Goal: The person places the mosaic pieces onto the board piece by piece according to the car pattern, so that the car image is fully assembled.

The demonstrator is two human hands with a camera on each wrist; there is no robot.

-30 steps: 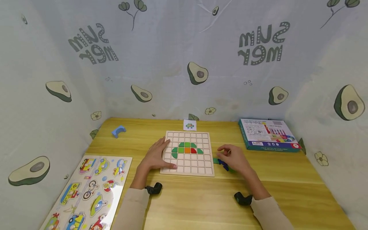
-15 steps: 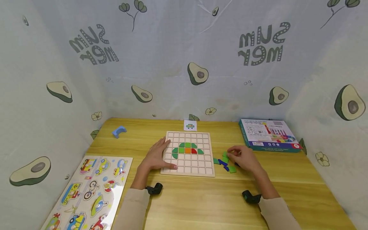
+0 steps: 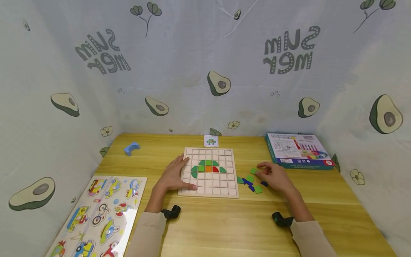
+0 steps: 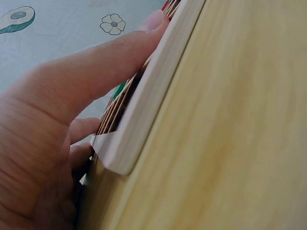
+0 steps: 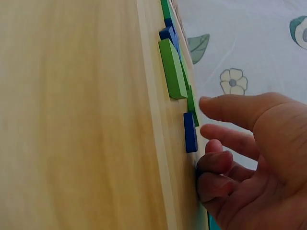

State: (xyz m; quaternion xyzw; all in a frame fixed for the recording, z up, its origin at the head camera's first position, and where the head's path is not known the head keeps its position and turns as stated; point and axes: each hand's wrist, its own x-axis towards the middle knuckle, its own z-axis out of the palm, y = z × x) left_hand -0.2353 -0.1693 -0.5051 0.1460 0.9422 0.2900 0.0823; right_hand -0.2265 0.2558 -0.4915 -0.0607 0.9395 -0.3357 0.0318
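In the head view, my left hand (image 3: 173, 175) lies along the left side of a wooden grid board (image 3: 221, 187). Its thumb is stretched over the front left of the board and the other fingers reach along the left edge. Green, orange and red tiles form a turtle-like shape in the grid. Right of the board, my right hand (image 3: 273, 175) has its thumb and forefinger at a light green square tile (image 3: 253, 171). A gap shows between those two fingertips in the right wrist view, and the other fingers curl loosely. A dark blue tile (image 5: 190, 132) lies by the hand.
Several loose tiles, including a green square (image 3: 258, 189), lie beside the board. A small pattern card (image 3: 211, 141) sits behind it. A flat box (image 3: 298, 151) is at back right, a blue arch block (image 3: 132, 148) at back left, and a vehicle puzzle (image 3: 107, 208) at front left.
My right hand has moved right, off the loose tiles it was covering. The upper green square has slid slightly away from the one below it. My left hand stays on the board.
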